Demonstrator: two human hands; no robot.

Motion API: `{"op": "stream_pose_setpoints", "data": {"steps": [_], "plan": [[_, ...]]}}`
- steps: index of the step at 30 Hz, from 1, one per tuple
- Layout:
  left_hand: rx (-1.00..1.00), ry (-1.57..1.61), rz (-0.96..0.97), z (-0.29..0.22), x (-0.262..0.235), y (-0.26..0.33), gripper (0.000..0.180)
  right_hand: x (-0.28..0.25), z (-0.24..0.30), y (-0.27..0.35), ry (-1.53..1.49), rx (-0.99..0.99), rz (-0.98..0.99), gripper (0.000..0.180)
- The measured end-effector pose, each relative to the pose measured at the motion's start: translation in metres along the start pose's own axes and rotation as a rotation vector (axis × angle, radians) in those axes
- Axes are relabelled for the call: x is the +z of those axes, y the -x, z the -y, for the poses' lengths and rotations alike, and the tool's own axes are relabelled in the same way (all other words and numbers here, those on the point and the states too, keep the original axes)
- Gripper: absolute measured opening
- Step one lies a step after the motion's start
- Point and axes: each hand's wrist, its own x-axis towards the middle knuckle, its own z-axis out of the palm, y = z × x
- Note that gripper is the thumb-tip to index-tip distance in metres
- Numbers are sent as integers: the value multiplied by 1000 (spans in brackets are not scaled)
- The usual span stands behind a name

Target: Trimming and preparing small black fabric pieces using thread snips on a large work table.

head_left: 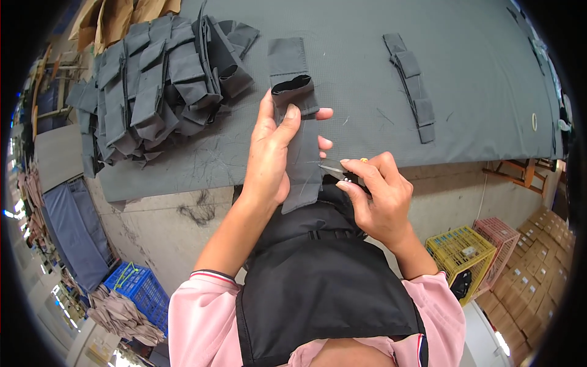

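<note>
My left hand [269, 156] is closed on a dark grey sewn fabric strip [302, 147]. Its thumb presses on top, and the other fingers come out past the far side. The strip has a folded loop near the thumb, a flat end on the cloth-covered table [483, 92] and its other end hanging past the table's near edge. In my right hand [384, 194] is a small pair of thread snips [334, 169], pinched between thumb and fingers. Their metal tips are at the strip's right edge. Whether they touch a thread is too fine to see.
A big heap of similar folded grey strips [150, 79] lies at the left, beside brown paper [116, 24]. One more strip [413, 85] rests at the right. Loose threads dot the cloth and floor. Crates, blue [142, 290] and yellow [460, 248], stand below.
</note>
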Motion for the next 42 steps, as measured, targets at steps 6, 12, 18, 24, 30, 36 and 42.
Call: {"op": "stream_pose_setpoints", "data": {"steps": [6, 12, 18, 24, 30, 36, 42], "plan": [[-33, -11, 7, -2, -2, -1, 38, 3, -9, -1, 14, -111, -3, 32], [-26, -26, -3, 0, -3, -1, 39, 4, -7, 0, -5, -75, 0, 31], [-27, -17, -11, 0, -4, -1, 40, 4, -5, 1, -9, -76, -13, 31], [-19, -28, -9, 0, -3, 0, 38, 3, -4, 1, 4, -87, -5, 33], [-62, -46, 33, -2, -3, 1, 37, 4, -8, 0, 23, -142, -4, 32], [-91, 5, 72, 0, -4, 1, 35, -2, -6, 0, 128, -221, 50, 32], [-115, -25, 35, 1, -6, 2, 36, -5, -11, 8, 76, -233, 19, 30]]}}
